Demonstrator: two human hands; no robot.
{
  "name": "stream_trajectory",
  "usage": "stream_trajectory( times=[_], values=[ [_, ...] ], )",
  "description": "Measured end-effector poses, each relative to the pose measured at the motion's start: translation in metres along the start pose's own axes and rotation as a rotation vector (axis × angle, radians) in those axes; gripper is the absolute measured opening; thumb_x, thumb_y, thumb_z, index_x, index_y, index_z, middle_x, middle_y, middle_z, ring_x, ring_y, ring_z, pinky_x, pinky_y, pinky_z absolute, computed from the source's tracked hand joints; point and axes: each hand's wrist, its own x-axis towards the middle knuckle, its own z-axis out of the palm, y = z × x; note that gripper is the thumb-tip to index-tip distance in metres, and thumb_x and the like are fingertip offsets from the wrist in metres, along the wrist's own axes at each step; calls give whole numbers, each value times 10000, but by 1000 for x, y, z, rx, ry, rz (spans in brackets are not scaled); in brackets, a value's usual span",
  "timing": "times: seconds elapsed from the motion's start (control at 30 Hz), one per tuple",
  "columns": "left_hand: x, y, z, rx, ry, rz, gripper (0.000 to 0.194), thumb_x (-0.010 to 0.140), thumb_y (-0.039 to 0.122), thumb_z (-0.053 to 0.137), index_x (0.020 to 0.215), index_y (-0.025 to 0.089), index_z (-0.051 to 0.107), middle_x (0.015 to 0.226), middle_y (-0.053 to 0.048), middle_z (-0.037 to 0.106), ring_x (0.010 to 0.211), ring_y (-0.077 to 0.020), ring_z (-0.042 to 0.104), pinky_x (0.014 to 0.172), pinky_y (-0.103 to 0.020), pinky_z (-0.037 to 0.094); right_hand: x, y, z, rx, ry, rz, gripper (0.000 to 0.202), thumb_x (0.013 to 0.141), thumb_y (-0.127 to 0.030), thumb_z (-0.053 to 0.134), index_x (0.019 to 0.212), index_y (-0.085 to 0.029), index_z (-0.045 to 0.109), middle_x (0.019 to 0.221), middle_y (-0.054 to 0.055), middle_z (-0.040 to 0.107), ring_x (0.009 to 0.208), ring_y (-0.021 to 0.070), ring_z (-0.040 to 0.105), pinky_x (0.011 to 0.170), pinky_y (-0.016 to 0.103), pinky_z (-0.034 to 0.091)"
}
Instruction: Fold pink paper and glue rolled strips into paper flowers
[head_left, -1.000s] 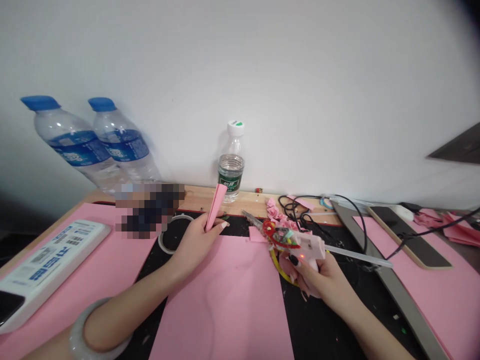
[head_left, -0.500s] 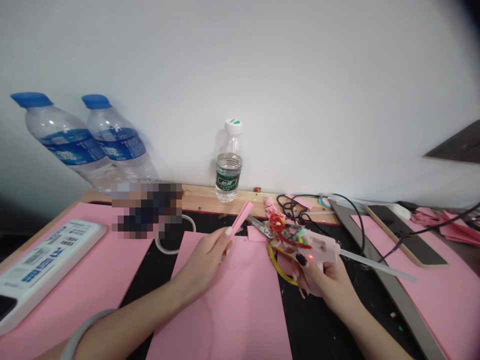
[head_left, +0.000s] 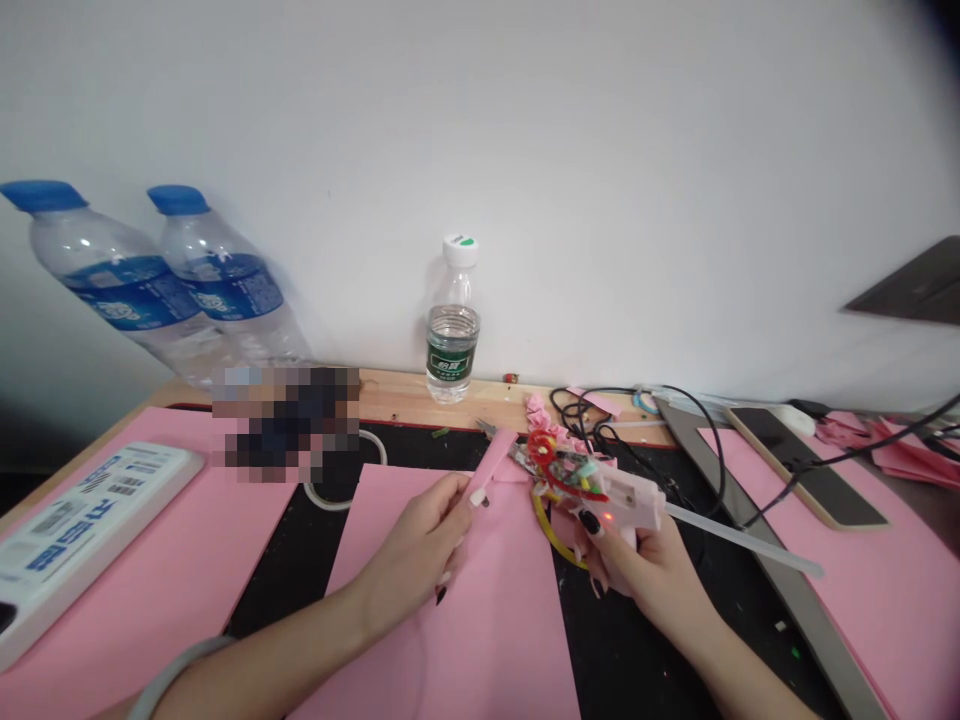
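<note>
Between the thumb and fingers of my left hand (head_left: 435, 540) is a folded strip of pink paper (head_left: 493, 462), its far end pointing up and to the right. My right hand (head_left: 637, 555) is wrapped round the handle of a pale glue gun (head_left: 630, 500) with a small red light lit. A long translucent glue stick (head_left: 742, 540) sticks out of its back. Dried glue and coloured scraps cover the front of the gun, and its tip is close to the strip. Beneath both hands lies a large sheet of pink paper (head_left: 480, 620).
A water bottle (head_left: 453, 345) stands against the wall, with two larger blue-capped bottles (head_left: 214, 275) leaning at left. A white box (head_left: 90, 540) rests on pink paper at left. Black cables (head_left: 592, 410), a phone (head_left: 810, 465) and pink scraps lie at right.
My left hand has turned the pink strip so its flat side shows, and shifted slightly right and down. The glue gun has moved a little left. The whole view has drifted slightly.
</note>
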Motion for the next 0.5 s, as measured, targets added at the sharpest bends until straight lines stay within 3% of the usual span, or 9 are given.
stream_trajectory(
  times=[0.17, 0.5],
  values=[
    [0, 1, 2, -7, -2, -31, 310, 903, 509, 422, 904, 207, 492, 591, 93, 295, 430, -66, 239, 368, -169, 221, 0, -1, 2, -21, -5, -7, 343, 853, -511, 527, 842, -168, 529, 532, -29, 523, 380, 96, 441, 381, 233, 391],
    [0, 3, 1, 81, -10, 6, 277, 919, 450, 396, 899, 193, 499, 588, 87, 293, 487, -88, 249, 424, -204, 193, 1, -4, 3, -27, -17, 22, 397, 839, -564, 507, 733, -182, 515, 555, -3, 541, 378, 99, 437, 377, 245, 388]
  ],
)
